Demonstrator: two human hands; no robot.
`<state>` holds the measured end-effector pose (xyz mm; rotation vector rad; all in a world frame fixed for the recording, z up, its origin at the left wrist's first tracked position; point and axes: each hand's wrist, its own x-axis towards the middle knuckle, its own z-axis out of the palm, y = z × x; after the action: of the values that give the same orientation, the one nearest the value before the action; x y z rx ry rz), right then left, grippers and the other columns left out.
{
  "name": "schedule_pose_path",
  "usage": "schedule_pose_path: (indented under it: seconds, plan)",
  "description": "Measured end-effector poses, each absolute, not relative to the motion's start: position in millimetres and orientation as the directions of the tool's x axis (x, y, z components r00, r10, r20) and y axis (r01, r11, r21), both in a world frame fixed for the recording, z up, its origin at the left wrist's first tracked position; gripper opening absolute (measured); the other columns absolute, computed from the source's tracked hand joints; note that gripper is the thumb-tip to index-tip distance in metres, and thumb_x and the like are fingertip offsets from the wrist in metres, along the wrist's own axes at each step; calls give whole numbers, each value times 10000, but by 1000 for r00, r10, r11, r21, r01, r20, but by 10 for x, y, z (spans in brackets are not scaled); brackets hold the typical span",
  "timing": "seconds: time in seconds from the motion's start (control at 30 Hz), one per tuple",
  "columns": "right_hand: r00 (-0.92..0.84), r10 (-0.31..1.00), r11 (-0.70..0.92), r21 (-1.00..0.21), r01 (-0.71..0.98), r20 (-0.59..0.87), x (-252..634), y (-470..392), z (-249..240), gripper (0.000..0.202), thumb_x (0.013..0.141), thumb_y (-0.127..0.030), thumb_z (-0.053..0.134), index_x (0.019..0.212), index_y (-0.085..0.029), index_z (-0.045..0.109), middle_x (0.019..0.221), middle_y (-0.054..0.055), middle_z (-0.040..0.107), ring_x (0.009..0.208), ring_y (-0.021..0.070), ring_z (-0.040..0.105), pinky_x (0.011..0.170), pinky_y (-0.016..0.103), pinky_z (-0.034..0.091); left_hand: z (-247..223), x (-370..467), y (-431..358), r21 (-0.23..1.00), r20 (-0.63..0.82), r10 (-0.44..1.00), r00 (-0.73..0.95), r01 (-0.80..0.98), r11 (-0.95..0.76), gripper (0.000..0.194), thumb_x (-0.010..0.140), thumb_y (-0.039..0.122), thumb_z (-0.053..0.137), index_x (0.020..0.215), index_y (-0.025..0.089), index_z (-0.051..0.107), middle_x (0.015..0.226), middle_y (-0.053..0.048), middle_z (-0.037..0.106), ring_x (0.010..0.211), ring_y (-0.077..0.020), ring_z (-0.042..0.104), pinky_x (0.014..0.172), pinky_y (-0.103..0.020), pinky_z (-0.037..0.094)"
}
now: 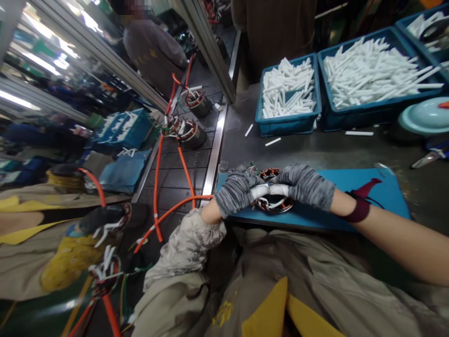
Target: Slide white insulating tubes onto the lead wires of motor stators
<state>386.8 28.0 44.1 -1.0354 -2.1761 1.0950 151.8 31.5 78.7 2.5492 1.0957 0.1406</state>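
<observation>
A round wound coil part (275, 204) with copper-coloured windings and white sleeves lies on a blue mat (380, 196) at the table's front edge. Both my hands wear grey striped gloves with white-covered thumbs. My left hand (239, 191) wraps the left rim of the part, near some thin green wires. Across from it, my right hand (304, 186) curls over the right rim. The two thumbs almost meet above the coil's middle. The fingertips behind the rim are partly hidden. An orange sleeve (182, 201) runs leftward from beside my left wrist.
Blue bins (288, 125) of white tubes stand behind, with loose tubes (272, 142) before them. A light-blue lidded container (426, 117) is at right. Left, a conveyor (175, 175) carries more coil parts (192, 135). A co-worker's gloved hand (101, 220) holds another part at far left.
</observation>
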Motion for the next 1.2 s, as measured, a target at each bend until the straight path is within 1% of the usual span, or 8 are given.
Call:
schedule_pose_path:
  seconds: [0.1,0.23,0.43,0.6,0.73,0.87,1.07,1.2]
  plan:
    - [-558,807,486,-751,446,191,4027,250,444,472,923,-613,567,974,-214,814,897,103,733,824,246,636,787,389,494,862,1619,305,230,-100,709,698,710,-666,397,1009,507,527,1048,217,796,953,-70,756,943,-224,659,933,-386,468]
    - [-472,870,332,-874,355,138,4204,257,394,446,857,-660,653,913,-240,792,888,77,749,844,257,679,826,403,534,834,1874,382,210,-136,669,731,681,-701,406,1004,524,535,1093,223,793,981,-73,761,949,-230,660,941,-395,444]
    - [-263,963,154,-923,354,59,4350,-6,288,468,768,-667,757,953,-237,750,941,70,754,893,274,696,881,429,560,720,1714,455,369,85,656,750,588,-720,557,940,606,607,1308,197,693,1142,-96,751,1052,-240,676,972,-371,474]
    - [-432,900,139,-894,425,-66,4304,-331,141,489,788,-645,752,992,-204,698,964,86,734,878,261,690,819,397,568,500,1060,321,495,133,520,843,398,-772,862,813,675,725,1491,182,525,1343,-140,681,1177,-267,672,1012,-349,519]
    - [-341,940,230,-759,609,11,4133,-181,29,445,865,-625,658,956,-191,694,905,97,709,822,259,674,773,401,555,331,1255,59,295,34,718,695,680,-672,669,931,426,685,1530,205,484,1304,-136,711,1069,-259,737,883,-306,573]
    - [-169,959,277,-644,713,226,4085,14,95,407,954,-537,555,1072,-183,718,1017,132,735,961,314,694,902,476,544,496,1760,-89,141,-54,903,426,899,-415,763,968,425,635,1610,151,327,1164,-159,755,838,-252,767,723,-298,565]
    - [-157,876,427,-582,692,456,3996,-280,318,334,1008,-457,511,1099,-232,740,1045,104,762,983,292,707,905,429,530,712,1448,-25,600,60,829,556,643,-475,1116,770,395,859,1640,164,198,1550,-180,506,1357,-320,576,1127,-398,494]
    - [-339,822,514,-339,788,458,3755,-374,286,499,991,-599,503,1079,-178,755,933,129,767,830,279,702,741,378,505,505,1127,-275,723,159,874,459,548,-420,790,861,357,779,1539,194,409,1541,-151,521,1416,-299,523,1191,-474,451]
